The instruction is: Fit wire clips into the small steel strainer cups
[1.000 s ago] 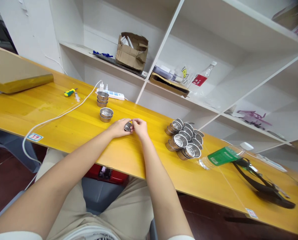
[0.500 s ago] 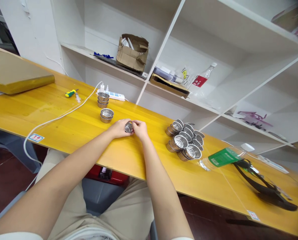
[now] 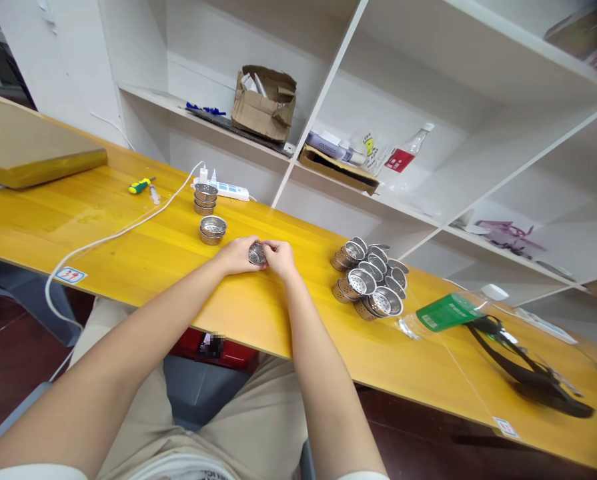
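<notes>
A small perforated metal cup (image 3: pixel 256 253) is held above the yellow table (image 3: pixel 243 300), tilted on its side. My left hand (image 3: pixel 239 256) is wrapped round it from the left. On the cup's right edge, my right hand (image 3: pixel 279 257) has its fingers pinched together; what they grip there is too small to make out. Two short stacks of similar cups stand to the left, the farther stack (image 3: pixel 205 198) behind the nearer stack (image 3: pixel 213 229). Right of my hands, a large group of metal cups (image 3: pixel 362 283) stands close together, several of them stacked and tilted.
A green-labelled bottle (image 3: pixel 451 312) lies beside a black strap (image 3: pixel 528 373) on the right. A white cable (image 3: pixel 123 233) curves from a power strip (image 3: pixel 231 191) across the left. Beyond are a screwdriver (image 3: pixel 141 186), a flat cardboard box (image 3: pixel 33 143) and white shelves (image 3: pixel 163 100).
The cup has turned slightly between my hands, which remain in nearly the same place. The whole view has shifted a little.
</notes>
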`<state>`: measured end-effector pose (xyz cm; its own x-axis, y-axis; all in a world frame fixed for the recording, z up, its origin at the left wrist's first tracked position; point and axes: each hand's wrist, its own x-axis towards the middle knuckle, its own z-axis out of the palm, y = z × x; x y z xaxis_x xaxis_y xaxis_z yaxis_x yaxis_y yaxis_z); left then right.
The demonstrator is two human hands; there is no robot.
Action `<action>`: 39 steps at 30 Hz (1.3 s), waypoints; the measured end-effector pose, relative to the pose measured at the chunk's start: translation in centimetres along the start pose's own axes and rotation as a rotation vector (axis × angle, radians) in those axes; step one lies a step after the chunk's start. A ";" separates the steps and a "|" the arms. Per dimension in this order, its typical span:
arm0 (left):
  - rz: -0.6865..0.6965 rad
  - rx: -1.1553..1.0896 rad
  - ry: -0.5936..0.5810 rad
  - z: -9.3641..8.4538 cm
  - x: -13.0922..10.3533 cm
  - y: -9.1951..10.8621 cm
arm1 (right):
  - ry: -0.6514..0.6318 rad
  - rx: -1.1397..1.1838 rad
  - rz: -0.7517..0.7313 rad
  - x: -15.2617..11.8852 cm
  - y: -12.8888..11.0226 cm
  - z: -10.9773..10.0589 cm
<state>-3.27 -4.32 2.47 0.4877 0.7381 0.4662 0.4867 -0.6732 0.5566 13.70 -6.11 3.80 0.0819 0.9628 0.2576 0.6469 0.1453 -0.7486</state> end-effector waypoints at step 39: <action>-0.060 0.035 -0.009 0.1 0.2 -0.4 | -0.034 -0.055 -0.064 0.1 0.2 -0.3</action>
<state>-3.34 -3.92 2.25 0.4632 0.7767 0.4269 0.5400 -0.6292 0.5589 14.04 -6.02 3.89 0.0137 0.9594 0.2819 0.6910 0.1947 -0.6962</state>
